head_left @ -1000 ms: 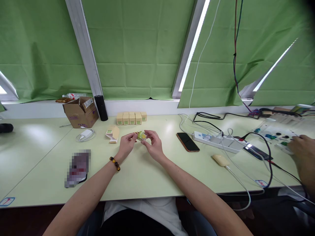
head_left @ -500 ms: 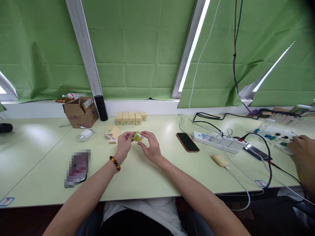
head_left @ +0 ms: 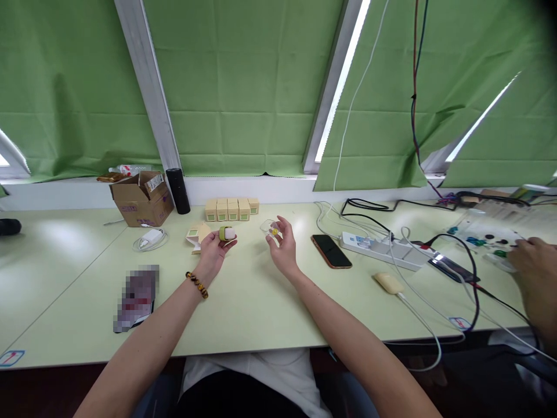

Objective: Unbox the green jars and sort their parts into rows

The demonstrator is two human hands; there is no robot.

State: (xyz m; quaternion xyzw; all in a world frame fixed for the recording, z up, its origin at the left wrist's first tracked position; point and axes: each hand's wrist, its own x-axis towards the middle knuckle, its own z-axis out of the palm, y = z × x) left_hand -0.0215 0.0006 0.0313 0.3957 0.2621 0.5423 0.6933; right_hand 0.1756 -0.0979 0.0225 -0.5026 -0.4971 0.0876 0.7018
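My left hand (head_left: 212, 251) has its fingers closed round a small whitish piece with a green band (head_left: 227, 233), held just above the table. To its right, my right hand (head_left: 283, 247) pinches a small clear cover with a yellow spot (head_left: 274, 230) between thumb and fingers. A gap separates the two pieces. Behind my left hand lies an opened cream carton (head_left: 198, 234), partly hidden by the fingers. Several small closed cartons (head_left: 228, 209) stand in a row further back.
A brown cardboard box (head_left: 143, 200) and a black cylinder (head_left: 178, 191) stand at the back left. On the right are a phone (head_left: 331, 251), a power strip (head_left: 383, 249), a cream mouse-shaped device (head_left: 389, 284) and loose cables. Another person's hand (head_left: 528, 261) works at the far right.
My hands have moved apart, and the small container they held together is now in two pieces. The green-banded piece went left with my left hand, the clear cover right with my right.
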